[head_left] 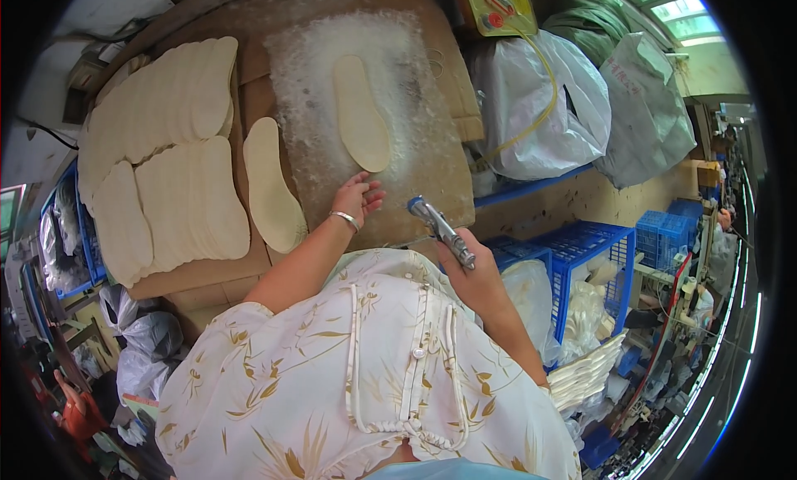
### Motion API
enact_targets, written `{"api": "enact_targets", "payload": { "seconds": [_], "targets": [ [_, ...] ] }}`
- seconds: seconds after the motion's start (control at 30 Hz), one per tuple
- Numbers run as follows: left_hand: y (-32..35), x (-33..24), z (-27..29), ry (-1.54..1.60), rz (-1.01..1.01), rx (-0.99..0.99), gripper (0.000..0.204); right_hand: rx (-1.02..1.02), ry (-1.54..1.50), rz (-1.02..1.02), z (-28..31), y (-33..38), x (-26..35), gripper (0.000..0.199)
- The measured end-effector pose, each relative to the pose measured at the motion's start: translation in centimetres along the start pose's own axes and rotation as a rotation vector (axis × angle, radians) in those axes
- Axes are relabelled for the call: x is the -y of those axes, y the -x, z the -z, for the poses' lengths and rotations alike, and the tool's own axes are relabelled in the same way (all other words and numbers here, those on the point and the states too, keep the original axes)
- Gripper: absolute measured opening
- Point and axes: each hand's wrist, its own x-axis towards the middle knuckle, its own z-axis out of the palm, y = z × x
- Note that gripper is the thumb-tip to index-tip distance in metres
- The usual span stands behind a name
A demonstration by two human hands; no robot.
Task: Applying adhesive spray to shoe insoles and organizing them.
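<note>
A single cream insole point(363, 115) lies on a cardboard work surface point(307, 148) coated with white residue. Just below its near end is my left hand point(359, 199), fingers apart and holding nothing; whether a fingertip touches the insole I cannot tell. My right hand point(471, 272) grips a silver spray gun point(444, 233) with a blue tip, to the right and nearer my body. The spray gun points up and left toward the board. Another insole point(272, 185), thicker at its near end, rests left of the coated board.
Overlapping rows of cream insoles point(170, 98) cover the left of the table. White plastic sacks point(548, 106) and a yellow hose point(554, 85) from a yellow container point(498, 11) are at the far right. Blue crates point(594, 247) and stacked pale pieces point(589, 372) stand right of me.
</note>
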Motion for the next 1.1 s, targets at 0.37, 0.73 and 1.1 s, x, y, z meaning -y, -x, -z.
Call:
{"api": "enact_targets", "payload": {
  "seconds": [0.37,0.73,1.1],
  "targets": [
    [-0.1,-0.1,0.2,0.010,-0.001,0.001,0.038,-0.095,0.050,-0.010,-0.1,-0.9,-0.8,0.018],
    [-0.9,0.4,-1.2,0.093,-0.064,-0.006,0.020,-0.160,0.052,0.104,-0.6,-3.1,1.2,0.016],
    [1.3,-2.5,-4.9,0.026,-0.265,-0.138,0.015,-0.219,-0.192,0.018,1.4,-2.0,-1.1,0.021]
  ]
}}
